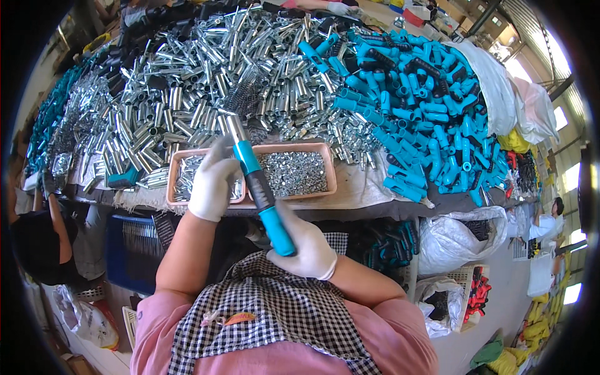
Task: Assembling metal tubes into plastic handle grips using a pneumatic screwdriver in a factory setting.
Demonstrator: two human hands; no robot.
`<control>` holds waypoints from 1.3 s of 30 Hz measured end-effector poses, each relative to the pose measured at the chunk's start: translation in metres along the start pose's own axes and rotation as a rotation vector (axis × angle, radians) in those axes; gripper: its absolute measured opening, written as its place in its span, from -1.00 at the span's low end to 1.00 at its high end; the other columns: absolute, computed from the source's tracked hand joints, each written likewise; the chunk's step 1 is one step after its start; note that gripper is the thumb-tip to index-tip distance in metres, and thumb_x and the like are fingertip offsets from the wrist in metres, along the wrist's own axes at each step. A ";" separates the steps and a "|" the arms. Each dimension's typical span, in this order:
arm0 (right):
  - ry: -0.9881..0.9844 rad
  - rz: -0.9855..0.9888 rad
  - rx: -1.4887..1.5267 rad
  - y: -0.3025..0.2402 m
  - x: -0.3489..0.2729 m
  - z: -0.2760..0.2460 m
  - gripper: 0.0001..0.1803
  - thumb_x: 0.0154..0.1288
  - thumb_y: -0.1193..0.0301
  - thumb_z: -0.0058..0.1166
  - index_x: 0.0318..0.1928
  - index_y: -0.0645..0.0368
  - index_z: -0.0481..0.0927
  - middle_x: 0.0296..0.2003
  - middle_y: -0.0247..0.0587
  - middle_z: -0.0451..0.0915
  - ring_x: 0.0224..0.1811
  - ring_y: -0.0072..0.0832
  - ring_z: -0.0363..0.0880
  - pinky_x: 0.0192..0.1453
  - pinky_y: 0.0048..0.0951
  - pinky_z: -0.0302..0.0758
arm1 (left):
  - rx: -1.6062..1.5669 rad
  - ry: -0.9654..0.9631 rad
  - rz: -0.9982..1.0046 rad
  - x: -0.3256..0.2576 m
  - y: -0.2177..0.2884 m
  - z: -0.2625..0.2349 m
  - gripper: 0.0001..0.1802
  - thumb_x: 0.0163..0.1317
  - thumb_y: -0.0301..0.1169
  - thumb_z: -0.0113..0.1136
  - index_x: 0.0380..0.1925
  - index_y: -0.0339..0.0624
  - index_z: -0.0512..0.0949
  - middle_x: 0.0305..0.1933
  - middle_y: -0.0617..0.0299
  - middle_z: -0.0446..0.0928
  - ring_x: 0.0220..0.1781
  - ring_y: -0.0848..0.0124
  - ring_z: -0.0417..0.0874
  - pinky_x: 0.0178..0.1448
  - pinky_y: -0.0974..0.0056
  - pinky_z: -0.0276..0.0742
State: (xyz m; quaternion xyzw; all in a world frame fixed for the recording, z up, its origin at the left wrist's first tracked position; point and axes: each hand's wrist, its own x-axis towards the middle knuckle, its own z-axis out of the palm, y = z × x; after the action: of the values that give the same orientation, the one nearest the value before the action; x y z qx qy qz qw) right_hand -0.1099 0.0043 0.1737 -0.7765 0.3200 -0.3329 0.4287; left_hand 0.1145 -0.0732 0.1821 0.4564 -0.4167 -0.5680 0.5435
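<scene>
My right hand [306,244], in a white glove, grips the lower part of a teal-and-black tool handle [262,194]. A shiny metal tube [235,128] sticks out of its upper end, which points up and slightly left. My left hand [212,181], also gloved, has its curled fingers at the handle's upper teal part, below the tube; its fingertips are partly hidden. Under my left hand stands a pink tray [170,187] of small metal pins. Just right of the handle, a second pink tray [332,172] contains many small metal pieces.
Metal tubes [187,75] heap up across the table, with dark springs [244,97] among them. Teal handle parts [431,112] pile at the right. Below the table edge are a blue crate [128,275] and a white sack [431,247]. Other people work around the table.
</scene>
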 end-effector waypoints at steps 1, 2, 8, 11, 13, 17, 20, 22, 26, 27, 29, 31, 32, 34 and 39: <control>-0.125 -0.115 -0.250 0.007 0.006 -0.007 0.06 0.00 0.34 0.38 0.45 0.32 0.04 -0.07 0.05 0.58 -0.10 -0.16 0.64 0.07 -0.17 0.57 | -0.540 0.006 -0.100 -0.006 0.011 0.037 -0.47 0.32 -0.27 0.00 0.22 -0.33 0.32 -0.17 0.11 0.51 -0.29 0.35 0.57 -0.18 0.20 0.57; -0.301 -0.201 -0.356 0.015 0.008 -0.015 0.06 -0.02 0.18 0.38 0.43 0.30 0.12 0.04 0.14 0.53 0.10 -0.05 0.54 0.22 -0.07 0.44 | -0.498 0.013 -0.130 -0.007 0.006 0.036 -0.48 0.36 -0.16 -0.01 0.17 -0.32 0.36 -0.23 0.14 0.50 -0.35 0.39 0.54 -0.26 0.25 0.53; 0.407 0.226 -0.916 0.090 0.029 -0.147 -0.37 0.07 0.21 0.30 0.14 0.23 0.48 -0.14 0.14 0.61 -0.12 0.04 0.59 -0.01 -0.12 0.54 | 0.138 -0.324 0.037 -0.023 0.000 0.009 -0.38 0.38 0.14 0.01 -0.04 -0.28 0.44 -0.44 0.26 0.47 -0.52 0.51 0.49 -0.41 0.42 0.41; 0.296 0.564 -0.987 0.160 0.026 -0.203 -0.54 0.10 0.38 0.21 0.06 0.12 0.53 -0.11 0.10 0.64 -0.05 -0.02 0.62 0.08 -0.09 0.53 | 0.181 -0.479 -0.069 -0.030 -0.003 0.010 -0.37 0.35 0.15 0.04 -0.07 -0.29 0.45 -0.46 0.28 0.48 -0.51 0.52 0.51 -0.41 0.42 0.42; 0.197 0.649 -1.033 0.170 0.037 -0.206 -0.58 0.08 0.41 0.21 0.02 0.09 0.57 -0.15 0.09 0.65 -0.06 -0.02 0.63 0.06 -0.10 0.54 | 0.208 -0.559 -0.122 -0.031 -0.009 0.011 -0.36 0.32 0.17 0.08 -0.09 -0.30 0.47 -0.44 0.29 0.48 -0.49 0.55 0.52 -0.43 0.43 0.46; 0.364 0.673 -0.956 0.148 0.044 -0.202 -0.64 0.06 0.32 0.20 -0.10 0.14 0.62 -0.20 0.07 0.67 -0.11 -0.02 0.65 0.03 -0.12 0.55 | 0.396 -0.592 -0.169 -0.040 0.001 0.019 -0.25 0.28 0.24 0.06 0.00 -0.31 0.50 -0.40 0.24 0.57 -0.40 0.53 0.60 -0.34 0.41 0.53; 0.519 0.243 -0.519 0.097 0.028 -0.176 -0.74 0.16 0.54 0.11 -0.10 0.26 0.59 -0.22 -0.03 0.65 -0.19 -0.22 0.64 -0.04 -0.36 0.53 | 0.493 -0.672 -0.145 -0.036 -0.004 0.013 -0.23 0.30 0.19 0.07 0.16 -0.34 0.46 -0.38 0.23 0.55 -0.53 0.55 0.53 -0.43 0.39 0.50; 0.245 -0.036 -0.276 0.046 0.022 -0.138 -0.76 0.10 0.61 0.09 -0.17 0.25 0.61 -0.22 -0.10 0.61 -0.19 -0.27 0.60 -0.05 -0.37 0.51 | 0.394 -0.767 -0.305 -0.039 -0.022 0.007 -0.26 0.31 0.18 0.09 0.11 -0.34 0.49 -0.46 0.28 0.49 -0.56 0.55 0.50 -0.47 0.41 0.47; -0.267 -0.296 -0.211 -0.004 0.019 -0.088 -0.74 -0.06 0.63 0.24 -0.28 0.09 0.69 -0.26 -0.19 0.58 -0.22 -0.22 0.61 -0.13 -0.29 0.55 | 0.445 -0.932 -0.402 -0.044 -0.018 0.018 -0.47 0.41 0.06 0.02 -0.20 -0.26 0.56 -0.55 0.31 0.48 -0.64 0.56 0.49 -0.54 0.41 0.44; -0.311 -0.386 -0.289 -0.008 0.020 -0.082 -0.73 -0.09 0.59 0.28 -0.28 0.11 0.68 -0.28 -0.20 0.58 -0.24 -0.21 0.61 -0.18 -0.29 0.55 | 0.456 -0.957 -0.453 -0.049 -0.018 0.018 -0.47 0.41 0.07 0.02 -0.21 -0.24 0.57 -0.55 0.31 0.48 -0.64 0.57 0.49 -0.54 0.41 0.45; -0.275 -0.390 -0.294 -0.005 0.014 -0.072 -0.74 -0.08 0.57 0.30 -0.27 0.12 0.68 -0.27 -0.19 0.58 -0.24 -0.21 0.62 -0.19 -0.29 0.56 | 0.433 -0.960 -0.432 -0.056 -0.014 0.015 -0.46 0.40 0.07 0.05 -0.20 -0.28 0.57 -0.56 0.28 0.49 -0.64 0.55 0.51 -0.53 0.38 0.46; -0.177 -0.347 -0.329 -0.008 0.009 -0.062 -0.77 -0.02 0.47 0.35 -0.27 0.15 0.68 -0.29 -0.17 0.61 -0.30 -0.19 0.64 -0.24 -0.29 0.57 | 0.608 -0.858 -0.333 -0.068 -0.005 0.013 -0.47 0.37 0.05 0.10 -0.16 -0.30 0.57 -0.56 0.16 0.54 -0.59 0.41 0.60 -0.47 0.26 0.52; -0.186 -0.349 -0.328 -0.010 0.006 -0.056 -0.77 -0.02 0.47 0.35 -0.27 0.15 0.68 -0.29 -0.17 0.61 -0.30 -0.19 0.64 -0.24 -0.29 0.57 | 0.677 -0.747 0.179 -0.075 -0.025 0.010 -0.50 0.31 0.03 0.16 -0.16 -0.27 0.56 -0.52 0.05 0.58 -0.47 0.22 0.68 -0.38 0.11 0.57; -0.155 -0.127 -0.372 -0.011 -0.001 -0.047 -0.77 0.06 0.41 0.33 -0.23 0.16 0.69 -0.39 -0.13 0.62 -0.34 -0.14 0.63 -0.25 -0.28 0.58 | 1.115 -0.626 0.237 -0.094 -0.026 0.012 -0.54 0.25 0.01 0.19 -0.22 -0.21 0.56 -0.47 0.01 0.60 -0.38 0.11 0.70 -0.29 0.04 0.59; -0.271 0.865 0.348 -0.003 -0.003 -0.023 -0.48 0.47 0.15 -0.08 0.18 0.34 0.50 -0.52 -0.14 0.59 -0.69 -0.55 0.51 -0.61 -0.56 0.43 | 1.524 -0.452 0.596 -0.118 -0.032 0.011 -0.56 0.13 0.02 0.25 -0.30 -0.15 0.50 -0.52 0.21 0.52 -0.48 0.27 0.67 -0.47 0.16 0.56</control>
State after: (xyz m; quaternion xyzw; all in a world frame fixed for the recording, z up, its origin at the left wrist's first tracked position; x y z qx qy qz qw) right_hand -0.1295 -0.0022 0.1849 -0.5256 0.4942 -0.0687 0.6891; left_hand 0.0957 0.0461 0.1615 0.4446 -0.8869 -0.0428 0.1181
